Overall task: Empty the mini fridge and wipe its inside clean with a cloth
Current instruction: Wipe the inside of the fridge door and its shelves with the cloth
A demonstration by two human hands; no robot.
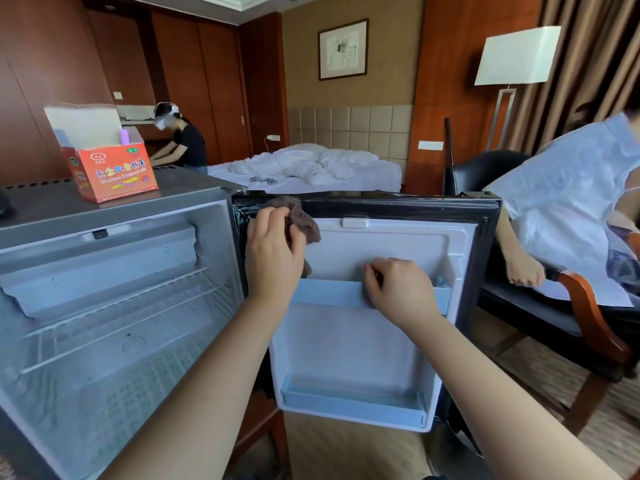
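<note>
While the left hand [273, 247] clenches the brown cloth [301, 220] at the upper hinge-side corner of the open door [398, 237] of the emptied mini fridge [104, 306] and the right hand [398, 289] hooks its fingers over the door shelf [329, 294], hard scrubbing could, I judge, unseat that shelf.

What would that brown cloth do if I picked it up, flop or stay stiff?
Probably flop: the brown cloth bunches and droops where the left hand grips it. It seems light, since one corner hangs loosely below the hand. Its fuzzy surface likely isn't slippery.
</note>
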